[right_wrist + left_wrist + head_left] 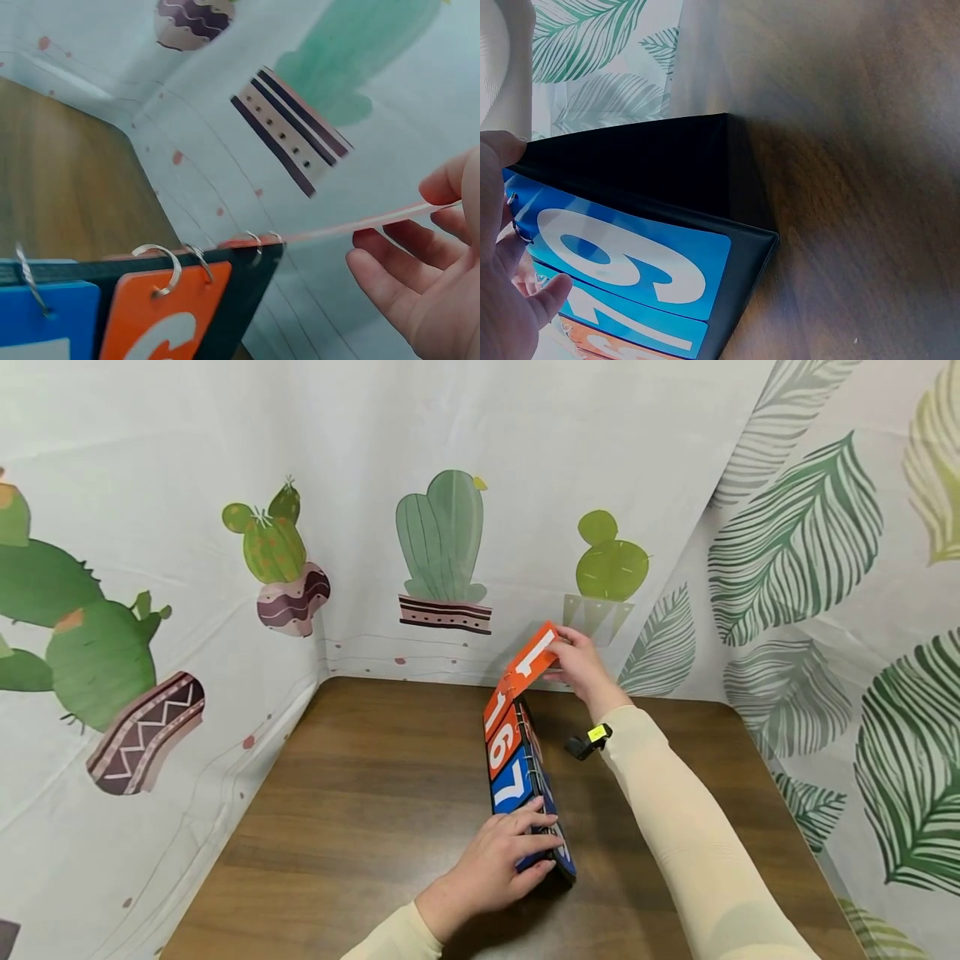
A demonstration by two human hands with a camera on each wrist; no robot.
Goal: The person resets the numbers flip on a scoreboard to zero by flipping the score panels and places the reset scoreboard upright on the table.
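A tabletop flip scoreboard point(525, 760) with a black folding stand runs away from me on the table. Its near cards are blue and its far cards orange, all hung on metal rings point(166, 271). My left hand point(495, 853) holds the near end, fingers laid over the ringed top edge. In the left wrist view, a blue card point(622, 255) shows a white digit beside that hand. At the far end, my right hand point(581, 664) pinches an orange number card point(531, 660) marked 1, raised off the stand. The right wrist view shows this card edge-on between thumb and fingers.
The scoreboard stands on a brown wooden table point(360, 777). Behind it hangs a white cloth point(360, 427) printed with cacti, with a leaf-patterned cloth point(795, 552) on the right. A black strap piece with a yellow tag point(598, 733) sits at my right wrist.
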